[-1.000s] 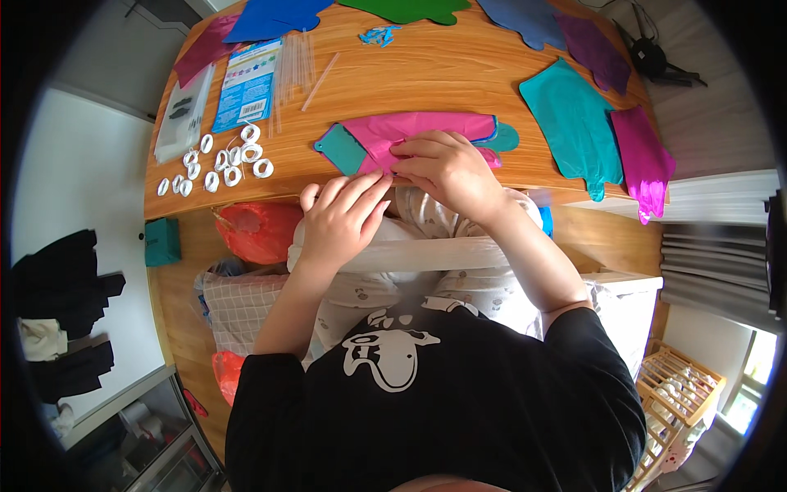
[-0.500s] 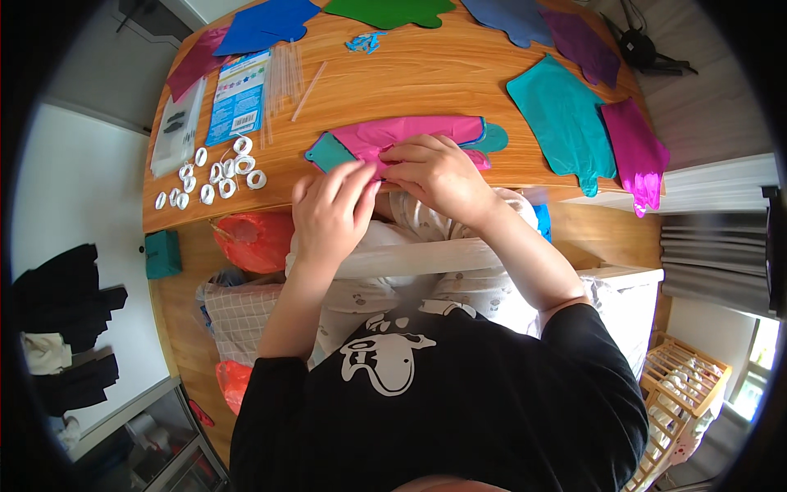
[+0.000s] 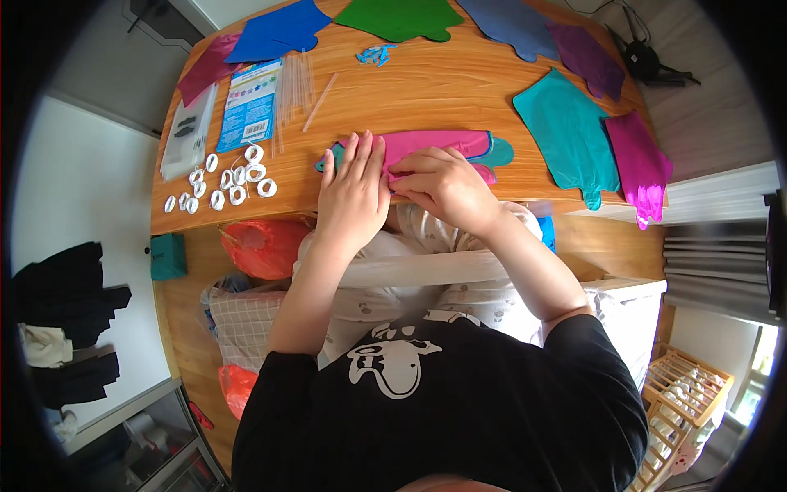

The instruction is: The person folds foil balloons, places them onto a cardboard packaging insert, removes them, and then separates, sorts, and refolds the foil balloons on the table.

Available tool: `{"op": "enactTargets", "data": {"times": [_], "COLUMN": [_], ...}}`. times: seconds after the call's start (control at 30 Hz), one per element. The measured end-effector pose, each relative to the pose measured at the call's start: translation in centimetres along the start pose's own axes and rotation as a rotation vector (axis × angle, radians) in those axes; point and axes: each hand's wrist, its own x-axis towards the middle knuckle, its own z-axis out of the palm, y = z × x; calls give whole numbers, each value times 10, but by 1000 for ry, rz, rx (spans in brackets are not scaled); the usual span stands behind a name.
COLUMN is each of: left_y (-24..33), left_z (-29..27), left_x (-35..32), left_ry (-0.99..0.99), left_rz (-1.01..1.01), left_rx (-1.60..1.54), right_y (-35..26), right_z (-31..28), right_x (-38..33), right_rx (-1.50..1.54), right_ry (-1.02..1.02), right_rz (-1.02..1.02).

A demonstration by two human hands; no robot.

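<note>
Near the table's front edge lies a folded pink foil balloon point(image 3: 438, 140), with teal foil point(image 3: 502, 151) sticking out from under it at both ends. My left hand point(image 3: 352, 195) rests on its left part, fingers stretched out flat. Bent fingers of my right hand point(image 3: 451, 187) pinch the pink foil close beside the left hand; the exact spot they grip is partly hidden. To the right, a flat teal balloon point(image 3: 567, 135) and a magenta balloon point(image 3: 639, 160) lie at the table edge.
On the wooden table point(image 3: 410, 90), white ribbon rolls point(image 3: 238, 175), a blue package card point(image 3: 249, 107) and clear straws point(image 3: 295, 86) lie left. Small blue pieces point(image 3: 375, 55) sit farther back, with blue point(image 3: 279, 31) and green point(image 3: 398, 18) balloons beyond.
My left hand has gone from curled fingers at the foil to lying flat on it. The right hand stays at the balloon. The whole view has shifted slightly.
</note>
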Motion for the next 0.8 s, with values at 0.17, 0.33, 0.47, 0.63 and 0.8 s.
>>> {"op": "enactTargets", "data": {"times": [0.17,0.33,0.47,0.63,0.8], "left_y": [1,-1,2,3,3], "left_z": [-3,-2,0,-7,-12], "left_x": [2,0,5,4,3], "left_ry": [2,-4,-23,-52,-119], "left_rz": [20,20,16,33,-25], "left_rx": [14,79,75,119,101], "right_y": [2,-12,-16,-10,4], "right_z": [-8,-1,25,33,12], "right_x": [2,16,17,5,-14], "right_rx": [95,246,-167,-333,-412], "right_ry": [-57,43,153,232,252], "right_rz": [38,280,325,428,553]}}
